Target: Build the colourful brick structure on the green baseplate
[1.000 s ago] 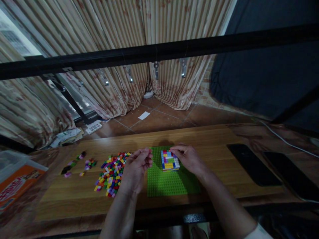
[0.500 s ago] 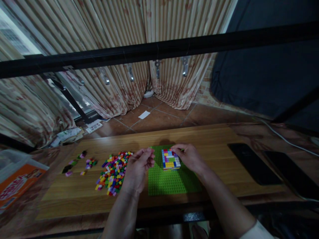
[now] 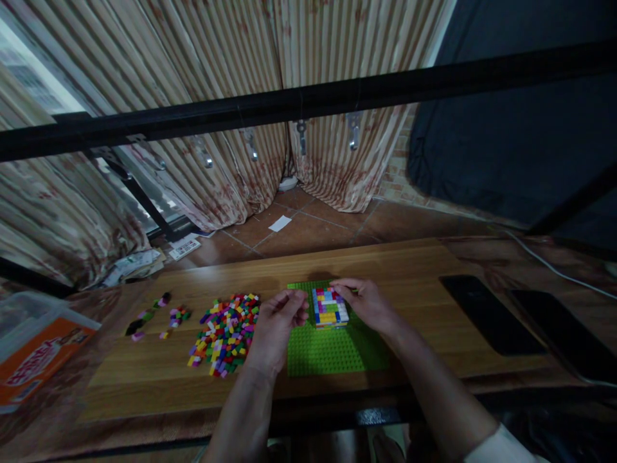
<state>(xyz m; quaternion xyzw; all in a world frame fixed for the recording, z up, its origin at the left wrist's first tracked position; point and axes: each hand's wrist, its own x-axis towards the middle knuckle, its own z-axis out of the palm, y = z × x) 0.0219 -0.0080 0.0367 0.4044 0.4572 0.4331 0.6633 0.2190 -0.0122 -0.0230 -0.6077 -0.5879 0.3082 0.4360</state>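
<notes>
A green baseplate [image 3: 328, 350] lies on the wooden table [image 3: 414, 270], carrying a small square block of many-coloured bricks [image 3: 329, 307]. My right hand [image 3: 366, 305] rests against the block's right and far side, fingers curled on it. My left hand [image 3: 279, 325] hovers just left of the block with fingers pinched together; what they hold is too small to make out. A heap of loose coloured bricks [image 3: 226, 333] lies left of the plate.
A few stray bricks [image 3: 154, 315] sit further left. Two dark phones [image 3: 486, 315] [image 3: 559, 328] lie at the right. An orange box [image 3: 33, 360] stands at the far left. A black bar [image 3: 308, 103] crosses overhead; curtains hang behind.
My left hand has drifted right, closer to the brick block. The right hand has stayed on the block.
</notes>
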